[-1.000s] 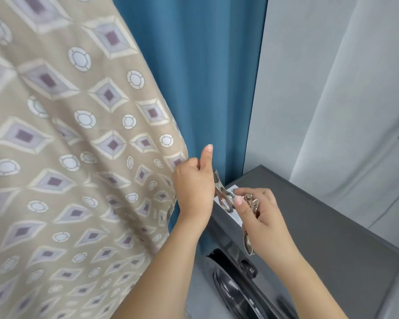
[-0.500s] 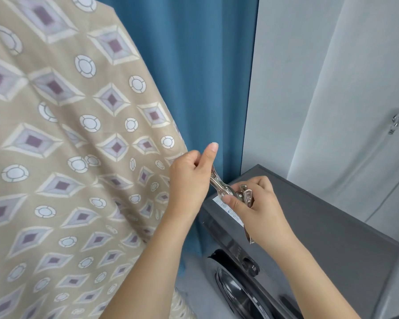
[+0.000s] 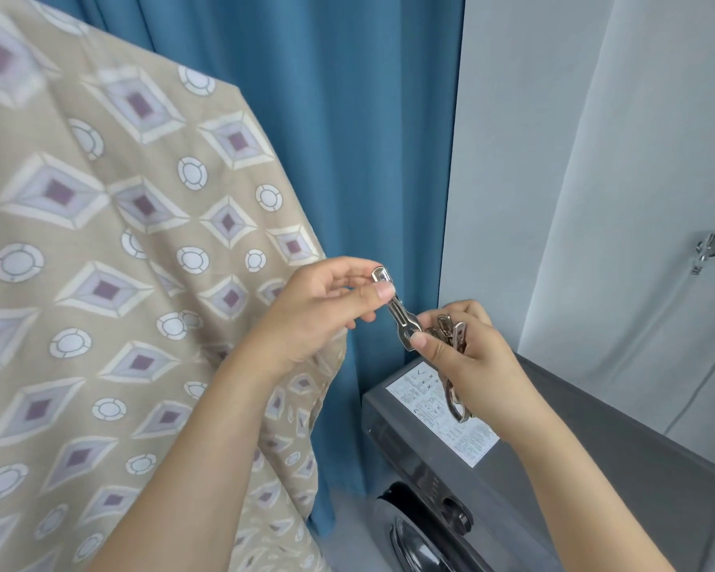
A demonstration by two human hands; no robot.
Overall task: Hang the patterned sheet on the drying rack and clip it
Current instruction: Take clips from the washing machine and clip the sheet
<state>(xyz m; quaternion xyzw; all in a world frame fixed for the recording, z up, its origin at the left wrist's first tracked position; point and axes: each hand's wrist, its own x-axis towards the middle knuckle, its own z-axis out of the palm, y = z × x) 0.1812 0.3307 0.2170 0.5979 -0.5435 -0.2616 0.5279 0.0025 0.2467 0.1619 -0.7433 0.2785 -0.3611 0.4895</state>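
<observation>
My left hand (image 3: 318, 311) now pinches one silver metal clothespin (image 3: 395, 313) clear of the bunch of clips (image 3: 450, 336) curled in my right hand (image 3: 467, 365). The beige diamond-patterned sheet (image 3: 112, 282) hangs just left of that clothespin, so clipping should come next.

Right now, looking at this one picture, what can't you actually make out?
- Drying rack: not visible in the head view; the sheet covers whatever it hangs on and runs off the left edge.
- Clips: how many the right hand holds; its fingers hide them.
- Clip pinched by the left hand: its tip is behind the right thumb.
- Washer label: print too small.
</observation>
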